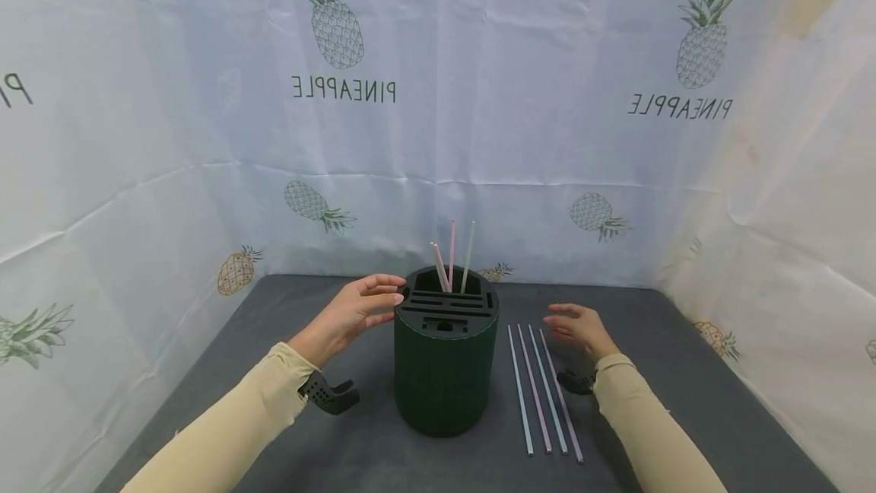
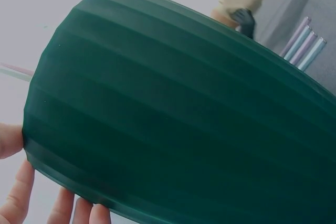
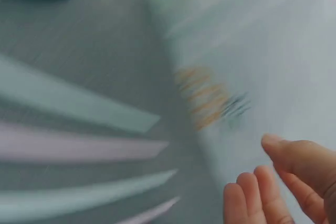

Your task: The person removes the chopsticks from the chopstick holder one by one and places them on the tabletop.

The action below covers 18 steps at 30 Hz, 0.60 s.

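Observation:
A dark green, round knife-and-utensil holder (image 1: 445,383) stands upright on the table, with black slots in its top. Several thin pastel sticks (image 1: 452,253), like straws, rise from its open back compartment. My left hand (image 1: 352,314) touches the holder's left side near the rim; in the left wrist view its fingertips (image 2: 65,200) rest along the edge with fingers fairly straight. To the right lie several blue and pink-purple sticks (image 1: 534,388), side by side. Just beyond their far ends, my right hand (image 1: 580,327) hovers with loosely bent fingers and holds nothing.
Dark grey tabletop (image 1: 322,440) lies under everything. White cloth (image 1: 493,112) printed with pineapples hangs behind and at both sides. Each wrist wears a black strap mount, the left one (image 1: 331,394) close to the holder.

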{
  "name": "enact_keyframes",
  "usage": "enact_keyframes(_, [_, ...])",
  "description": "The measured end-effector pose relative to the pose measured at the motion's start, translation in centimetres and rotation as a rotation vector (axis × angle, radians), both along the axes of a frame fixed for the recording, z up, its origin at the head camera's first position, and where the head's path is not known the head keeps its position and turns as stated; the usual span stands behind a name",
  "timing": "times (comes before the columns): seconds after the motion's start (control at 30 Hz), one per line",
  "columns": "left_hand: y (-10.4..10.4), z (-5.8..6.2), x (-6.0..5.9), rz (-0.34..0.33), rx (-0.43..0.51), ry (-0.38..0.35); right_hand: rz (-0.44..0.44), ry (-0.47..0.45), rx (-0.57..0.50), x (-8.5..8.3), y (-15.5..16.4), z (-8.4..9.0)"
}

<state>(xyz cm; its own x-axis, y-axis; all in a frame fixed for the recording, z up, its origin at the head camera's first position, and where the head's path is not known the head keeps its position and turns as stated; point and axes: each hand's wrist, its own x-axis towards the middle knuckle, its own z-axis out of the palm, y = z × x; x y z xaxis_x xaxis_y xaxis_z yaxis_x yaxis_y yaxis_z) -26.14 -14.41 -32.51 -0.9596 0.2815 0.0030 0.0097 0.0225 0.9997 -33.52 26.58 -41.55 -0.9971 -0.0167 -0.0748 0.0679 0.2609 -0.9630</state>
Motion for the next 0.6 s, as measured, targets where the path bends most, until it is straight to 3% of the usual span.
enact_keyframes(0.17, [0.0,0.0,0.0,-0.012,-0.002,0.005,0.077,0.11,-0.198,0.8,-1.0,5.1])
enact_keyframes(0.4, [-0.2,0.1,-0.1,-0.026,-0.008,0.007,0.176,0.283,-0.468,2.5,-5.1,11.9])
enact_keyframes(0.47, [-0.2,0.1,-0.1,-0.027,-0.007,0.004,0.212,0.311,-0.514,3.1,-6.6,13.3])
enact_keyframes(0.6, [-0.2,0.0,-0.1,-0.025,-0.002,0.003,0.306,0.359,-0.508,4.0,-9.5,15.3])
